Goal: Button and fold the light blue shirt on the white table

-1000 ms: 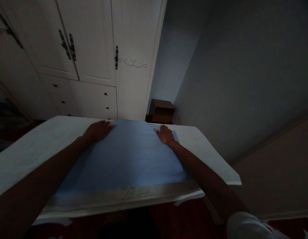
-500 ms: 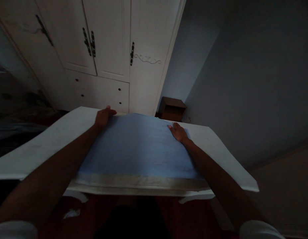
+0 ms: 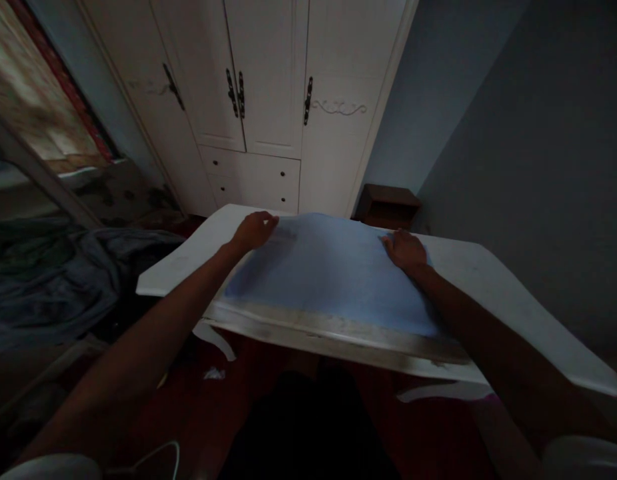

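Observation:
A light blue cloth (image 3: pixel 328 273) lies spread over the middle of a white table (image 3: pixel 483 287). My left hand (image 3: pixel 256 231) is at the cloth's far left corner, its thumb and fingers closed on the edge. At the far right corner, my right hand (image 3: pixel 407 251) has its fingers curled in and a bit of the cloth pinched by the thumb. Between the hands the far edge bulges up slightly. Beneath the cloth's near edge shows a pale, stained layer (image 3: pixel 338 327) along the table front.
A white wardrobe (image 3: pixel 268 100) with dark handles stands behind the table. A small brown cabinet (image 3: pixel 391 200) is near the grey wall. Dark crumpled fabric (image 3: pixel 88 280) is heaped at the left. A clear crumpled scrap (image 3: pixel 214 373) and a white cord (image 3: pixel 174 453) are on the red floor.
My view has swung left, bringing a curtain and the heaped fabric into sight. Both hands, flatter before, have closed on the cloth's far corners.

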`<state>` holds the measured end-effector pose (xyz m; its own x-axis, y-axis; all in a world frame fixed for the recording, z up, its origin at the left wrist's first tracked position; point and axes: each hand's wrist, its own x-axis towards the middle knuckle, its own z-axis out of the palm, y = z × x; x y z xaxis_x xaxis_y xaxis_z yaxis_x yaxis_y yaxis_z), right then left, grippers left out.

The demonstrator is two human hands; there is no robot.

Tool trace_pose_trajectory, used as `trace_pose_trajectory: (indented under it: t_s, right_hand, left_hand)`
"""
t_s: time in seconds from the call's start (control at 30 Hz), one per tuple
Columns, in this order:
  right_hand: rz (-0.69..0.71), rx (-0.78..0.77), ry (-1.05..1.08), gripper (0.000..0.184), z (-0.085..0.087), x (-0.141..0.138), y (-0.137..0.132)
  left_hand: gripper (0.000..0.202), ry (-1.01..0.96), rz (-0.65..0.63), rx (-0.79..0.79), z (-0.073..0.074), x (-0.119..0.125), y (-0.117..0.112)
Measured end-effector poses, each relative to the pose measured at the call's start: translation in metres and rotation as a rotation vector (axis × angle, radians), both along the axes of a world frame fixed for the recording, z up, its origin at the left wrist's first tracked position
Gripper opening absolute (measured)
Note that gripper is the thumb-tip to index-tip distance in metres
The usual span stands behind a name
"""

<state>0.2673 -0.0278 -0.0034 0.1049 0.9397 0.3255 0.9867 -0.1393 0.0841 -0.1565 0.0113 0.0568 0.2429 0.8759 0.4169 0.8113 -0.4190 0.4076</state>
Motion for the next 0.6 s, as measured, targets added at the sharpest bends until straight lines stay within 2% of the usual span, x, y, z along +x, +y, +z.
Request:
trace_pose_trajectory:
  t_s: [0.13, 0.17, 0.23, 0.33, 0.43, 0.5, 0.6]
  right_hand:
    - [0.06, 0.065, -0.079, 0.058, 0.012, -0.023, -0.011]
    - [0.083, 0.089, -0.077, 0.06, 0.015, -0.031, -0.016]
    - [0.151, 0.117, -0.044, 0.063, 0.021, -0.051, -0.031]
    - [0.323, 0.106, 0.042, 0.07, 0.025, -0.082, -0.064]
    - [0.528, 0.041, 0.121, 0.072, 0.026, -0.107, -0.105]
    - [0.615, -0.017, 0.162, 0.07, 0.024, -0.116, -0.129]
    - [0.669, -0.09, 0.189, 0.071, 0.021, -0.117, -0.153]
  left_hand:
    - [0.054, 0.198, -0.255, 0.009, -0.007, 0.042, -0.054]
    - [0.053, 0.218, -0.238, 0.022, -0.008, 0.048, -0.068]
    - [0.051, 0.163, -0.124, 0.073, -0.01, 0.05, -0.096]
    - [0.046, -0.044, 0.07, 0.192, -0.015, 0.03, -0.139]
    - [0.045, -0.155, 0.31, 0.275, -0.027, -0.006, -0.183]
    - [0.048, -0.15, 0.419, 0.243, -0.039, -0.032, -0.202]
    - [0.05, -0.091, 0.439, 0.112, -0.055, -0.061, -0.211]
